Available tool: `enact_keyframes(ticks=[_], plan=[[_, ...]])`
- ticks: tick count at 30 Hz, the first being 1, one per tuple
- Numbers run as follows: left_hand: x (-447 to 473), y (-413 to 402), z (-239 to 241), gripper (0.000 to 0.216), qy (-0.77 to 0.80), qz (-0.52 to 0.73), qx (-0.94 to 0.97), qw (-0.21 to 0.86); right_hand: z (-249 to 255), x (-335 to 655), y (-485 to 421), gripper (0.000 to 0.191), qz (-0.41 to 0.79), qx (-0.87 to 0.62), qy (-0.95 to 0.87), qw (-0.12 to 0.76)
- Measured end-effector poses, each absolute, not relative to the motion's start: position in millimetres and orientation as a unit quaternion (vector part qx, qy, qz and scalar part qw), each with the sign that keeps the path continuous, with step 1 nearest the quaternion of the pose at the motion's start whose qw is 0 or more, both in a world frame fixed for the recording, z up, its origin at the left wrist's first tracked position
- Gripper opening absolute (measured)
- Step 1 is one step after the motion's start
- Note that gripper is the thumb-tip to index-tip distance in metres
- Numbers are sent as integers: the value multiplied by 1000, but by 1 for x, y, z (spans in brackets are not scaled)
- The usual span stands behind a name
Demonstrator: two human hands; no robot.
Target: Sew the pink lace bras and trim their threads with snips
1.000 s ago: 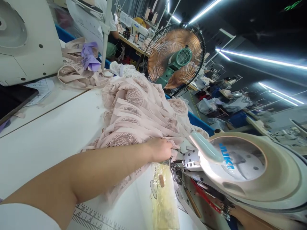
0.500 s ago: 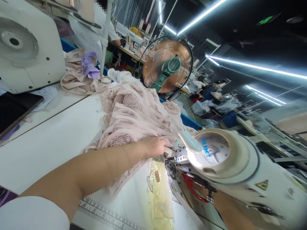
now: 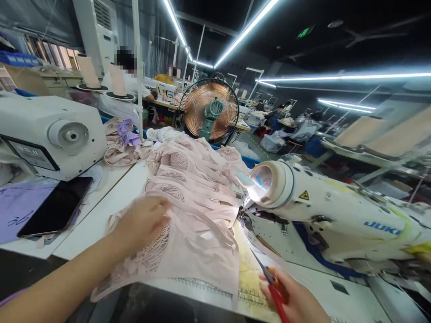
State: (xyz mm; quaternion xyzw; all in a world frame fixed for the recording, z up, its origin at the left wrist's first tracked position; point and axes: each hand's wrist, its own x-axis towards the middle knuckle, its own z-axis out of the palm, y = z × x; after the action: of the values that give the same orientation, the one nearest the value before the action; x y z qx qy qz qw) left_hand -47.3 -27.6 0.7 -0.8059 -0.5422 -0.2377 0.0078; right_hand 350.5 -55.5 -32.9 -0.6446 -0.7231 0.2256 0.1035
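My left hand (image 3: 143, 220) is over a pale pink lace bra (image 3: 198, 251); its fingers are smeared by motion, so whether they grip the fabric cannot be made out. The bra lies spread across the front of the sewing table, one edge running toward the needle area of the white sewing machine (image 3: 316, 197). Red-handled scissors (image 3: 276, 294) are in my right hand (image 3: 296, 296), closed around the handles, with the blades pointing up and left toward the machine. Behind my left hand, a heap of similar lace pieces (image 3: 188, 157) covers the table.
A black phone (image 3: 57, 206) lies at left on purple paper (image 3: 13, 211), beside another white sewing machine (image 3: 63, 134). A round fan (image 3: 210, 110) stands beyond the heap. A printed ruler (image 3: 198, 285) and yellowish taped strip (image 3: 247, 269) mark the table's front. A co-worker sits farther back.
My left hand has moved from beside the needle toward the left and front. The bra now spreads nearer to me. My right hand came out from behind the machine arm with the scissors. The view shifted.
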Motion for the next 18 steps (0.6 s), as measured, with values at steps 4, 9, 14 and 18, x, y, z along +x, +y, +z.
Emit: enact_keyframes(ticks=[4,9,14,18], plan=[[-99,-12,-4,56,-707,-224,-670,-31,-37,283,-24,23,198,-692,-681,135],[-113,-12,-10,53,-669,-234,-693,-131,-26,261,-3,24,214,-706,-654,171],[-111,-21,-11,35,-652,-271,-703,-83,-22,264,1,19,305,-669,-637,233],[-108,-58,0,24,-640,-342,-688,4,-18,278,-13,25,401,-578,-633,325]])
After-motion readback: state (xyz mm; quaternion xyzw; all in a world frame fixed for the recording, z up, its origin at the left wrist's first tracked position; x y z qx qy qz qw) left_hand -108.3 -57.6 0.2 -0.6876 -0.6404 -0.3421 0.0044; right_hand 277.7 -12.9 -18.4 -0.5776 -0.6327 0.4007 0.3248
